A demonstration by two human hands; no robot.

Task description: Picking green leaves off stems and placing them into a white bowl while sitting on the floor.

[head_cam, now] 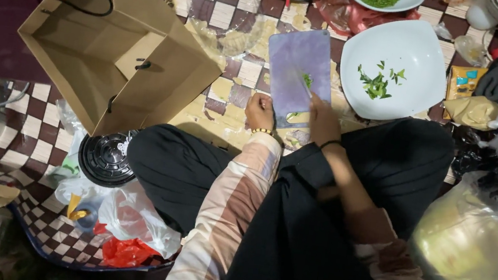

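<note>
Greens (307,79), a small leafy clump, lie on the lilac cutting board (298,76) that rests flat on the checkered mat (230,87) just in front of the seated person's crossed legs. They look light, soft and limp, likely to bruise or scatter, so pinching them low with the fingertips would probably serve best; the board itself seems thin, stiff plastic, light enough to slide unless pressed at its near edge. The left hand (260,113) is curled at the board's near left corner, fingers folded in and touching the edge, wrist bent down, a beaded bracelet on it. The right hand (324,119) rests on the board's lower right part, closed around what appears to be a knife handle, a pale blade angling toward the greens, though I cannot tell this for certain. Beside the board sits a white plate (424,54) with chopped leaves, and farther left an open brown paper bag (115,47).
</note>
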